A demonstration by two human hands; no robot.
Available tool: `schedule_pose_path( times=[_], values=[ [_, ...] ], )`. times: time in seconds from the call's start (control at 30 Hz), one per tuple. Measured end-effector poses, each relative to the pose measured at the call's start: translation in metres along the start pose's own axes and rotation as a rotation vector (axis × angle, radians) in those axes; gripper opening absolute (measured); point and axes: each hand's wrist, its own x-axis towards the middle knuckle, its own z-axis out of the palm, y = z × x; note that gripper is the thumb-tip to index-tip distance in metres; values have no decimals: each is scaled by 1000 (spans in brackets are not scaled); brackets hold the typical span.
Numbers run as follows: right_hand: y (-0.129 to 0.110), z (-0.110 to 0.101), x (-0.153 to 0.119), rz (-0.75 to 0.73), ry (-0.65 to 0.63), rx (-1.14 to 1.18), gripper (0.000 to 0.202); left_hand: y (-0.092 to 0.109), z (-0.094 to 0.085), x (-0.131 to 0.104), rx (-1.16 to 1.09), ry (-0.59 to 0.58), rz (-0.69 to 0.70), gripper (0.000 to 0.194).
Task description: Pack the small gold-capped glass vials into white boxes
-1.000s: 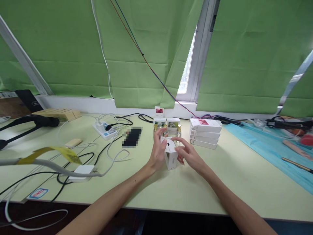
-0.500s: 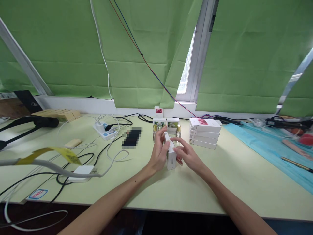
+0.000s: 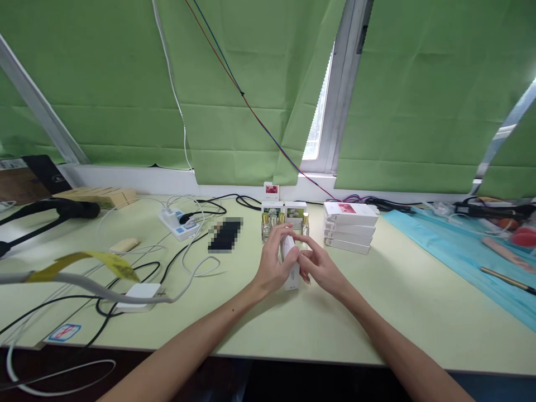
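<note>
Between my hands a slim white cardboard box (image 3: 292, 277) stands upright near the middle of the table. My left hand (image 3: 274, 262) is closed around its left side and top, thumb on the near face. From the right, my right hand (image 3: 320, 265) grips the same box, its index finger at the top edge and the other fingers curled at the side. Just behind stand small glass bottles with gold caps (image 3: 265, 228), another such bottle (image 3: 305, 225), and white boxes with flower pictures (image 3: 296, 210), partly hidden by my fingers.
A stack of white boxes (image 3: 349, 229) stands to the right. Blue plastic sheeting (image 3: 456, 251) with loose items covers the far right. Leftward lie a pixelated dark object (image 3: 226, 234), a power strip (image 3: 179, 224), a white adapter (image 3: 140, 295) and tangled cables. A small box (image 3: 271, 191) stands at the back.
My left fingers have come down over the top of the box, and its thumb has shifted right across the near face. My right fingers have curled in more. The box stays in place.
</note>
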Motion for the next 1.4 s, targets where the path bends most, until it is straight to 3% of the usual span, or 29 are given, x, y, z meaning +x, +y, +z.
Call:
schedule_pose_path(
  times=[0.33, 1.4],
  values=[
    [6, 4, -1, -36, -12, 13, 47, 4, 0, -1, 47, -46, 3, 21],
    [8, 1, -1, -16, -49, 94, 74, 1, 3, -3, 48, -64, 78, 24]
  ],
)
